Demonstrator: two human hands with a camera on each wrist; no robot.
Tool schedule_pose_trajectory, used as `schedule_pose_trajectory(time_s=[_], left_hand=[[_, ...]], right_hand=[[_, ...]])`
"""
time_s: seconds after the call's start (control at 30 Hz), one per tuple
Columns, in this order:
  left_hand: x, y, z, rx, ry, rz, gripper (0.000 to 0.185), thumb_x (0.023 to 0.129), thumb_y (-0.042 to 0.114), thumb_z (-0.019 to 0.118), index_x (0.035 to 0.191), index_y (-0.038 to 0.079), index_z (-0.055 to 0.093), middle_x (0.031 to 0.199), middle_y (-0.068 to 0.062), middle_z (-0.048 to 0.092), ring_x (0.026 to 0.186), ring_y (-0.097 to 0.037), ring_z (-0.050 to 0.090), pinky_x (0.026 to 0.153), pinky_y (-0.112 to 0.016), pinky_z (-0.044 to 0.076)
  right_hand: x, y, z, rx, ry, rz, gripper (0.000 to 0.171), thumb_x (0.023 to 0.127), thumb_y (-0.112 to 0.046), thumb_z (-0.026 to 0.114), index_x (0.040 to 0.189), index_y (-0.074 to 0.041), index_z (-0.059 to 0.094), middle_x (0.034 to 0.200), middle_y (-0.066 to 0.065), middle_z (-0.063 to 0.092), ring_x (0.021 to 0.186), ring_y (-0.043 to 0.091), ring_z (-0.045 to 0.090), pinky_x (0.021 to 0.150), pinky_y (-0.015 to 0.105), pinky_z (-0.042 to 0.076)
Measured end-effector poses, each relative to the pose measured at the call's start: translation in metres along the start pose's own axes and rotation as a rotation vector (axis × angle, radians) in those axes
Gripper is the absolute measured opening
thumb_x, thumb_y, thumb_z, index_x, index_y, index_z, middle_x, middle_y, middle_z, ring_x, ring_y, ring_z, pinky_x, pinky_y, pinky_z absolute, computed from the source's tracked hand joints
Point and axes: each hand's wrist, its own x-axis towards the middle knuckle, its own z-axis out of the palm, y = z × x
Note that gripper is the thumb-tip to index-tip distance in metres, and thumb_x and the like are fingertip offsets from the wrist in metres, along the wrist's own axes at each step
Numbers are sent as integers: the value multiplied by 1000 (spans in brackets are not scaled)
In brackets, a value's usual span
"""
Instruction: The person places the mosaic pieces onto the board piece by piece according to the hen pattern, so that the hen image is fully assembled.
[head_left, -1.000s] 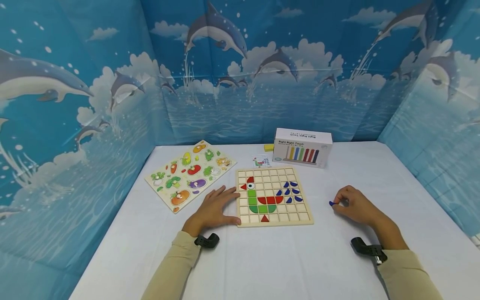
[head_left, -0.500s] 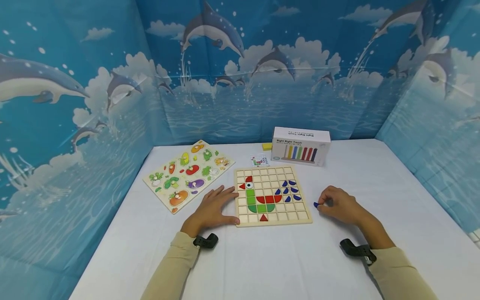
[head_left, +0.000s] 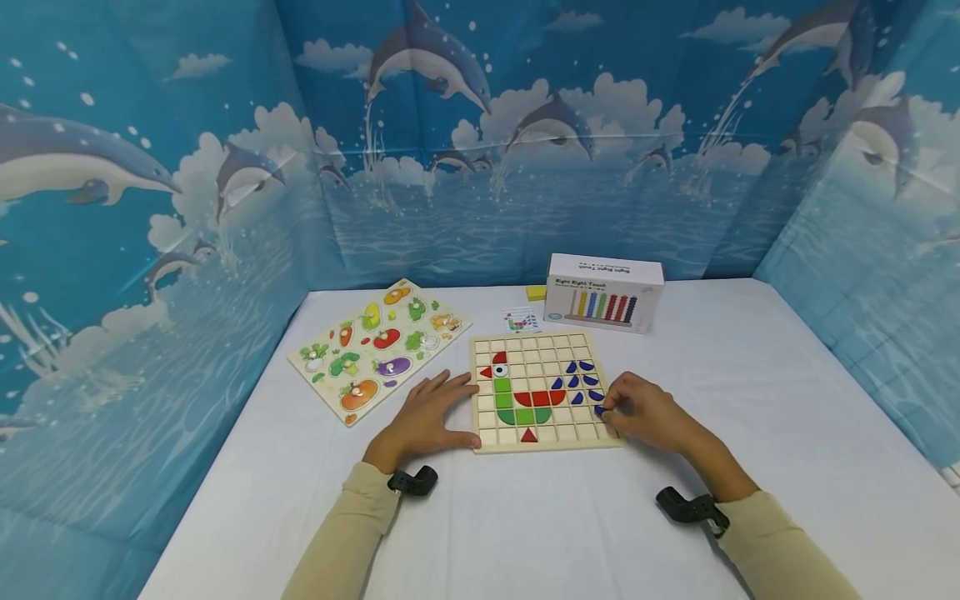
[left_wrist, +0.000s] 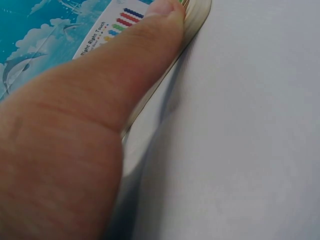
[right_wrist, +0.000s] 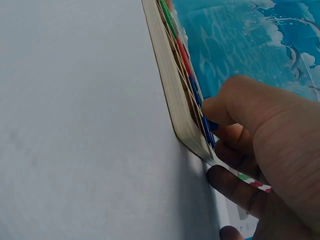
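The left hand (head_left: 427, 417) lies flat, fingers straight, against the grid board (head_left: 545, 440) edge, seemingly to steady it. The right hand (head_left: 647, 412) pinches a blue piece (head_left: 599, 410) over the board's right side, beside 6 blue pieces, apparently to extend the tail

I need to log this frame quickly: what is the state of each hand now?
Left hand: open, fingers flat against the wooden grid board.
Right hand: pinches a small blue piece over the board.
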Motion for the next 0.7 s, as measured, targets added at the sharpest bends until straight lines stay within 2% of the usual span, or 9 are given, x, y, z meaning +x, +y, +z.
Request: schedule_pose_trajectory(time_s=[0.17,0.27,0.5,0.7], left_hand=[[1,-1,1,-2,10,1,95,76,79,67,155,30,43,165,9,27,154,-23,10,120,-49,10],[1,-1,1,-5,13,2,95,76,79,67,155,30,43,165,9,27,153,-24,11,120,-49,10],[1,-1,0,-5,16,8,96,76,79,67,155,29,43,165,8,27,153,-24,11,120,-50,10],[1,-1,1,5,10,7,96,76,81,65,155,29,43,165,9,27,154,-25,11,120,-51,11]], right_hand=[[3,-2,1,-3,7,34,16,84,-7,80,83,-15,65,99,0,59,96,23,55,93,49,49],[5,-2,1,-9,5,44,16,84,-8,80,83,-15,66,99,1,59,97,23,55,93,50,48],[6,-4,-2,-20,-8,19,15,84,-10,81,84,-15,66,98,0,58,91,20,54,83,45,50],[8,-3,-3,-1,-45,33,15,85,-11,80,86,-14,66,99,2,57,91,21,53,78,41,45]])
